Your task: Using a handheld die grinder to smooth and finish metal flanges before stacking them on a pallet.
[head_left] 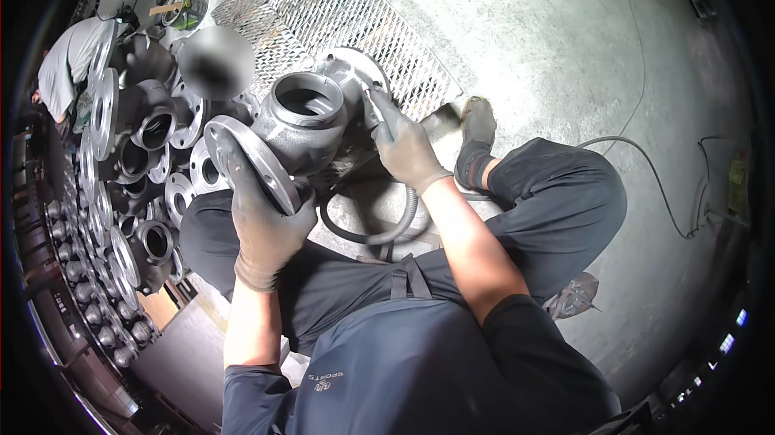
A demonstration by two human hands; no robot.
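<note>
In front of me, tilted, is a grey cast-metal valve body (300,144) with a round threaded opening facing up and a flange at each end. My left hand (270,225), in a grey work glove, is closed round the near flange (254,162). Also gloved, my right hand (410,152) grips a slim hand tool (373,104), whose tip is near the far flange (359,65). The tool's exact kind is too small to tell, and my fingers hide most of it. A dark ribbed hose (367,239) loops beneath the valve body.
Many flanged valve bodies (145,124) are piled at my left. A metal grating (395,43) lies ahead, with a tin can (186,11) beyond the pile. Another person (71,64) bends at the far left. A cable (638,165) runs over the concrete floor at right.
</note>
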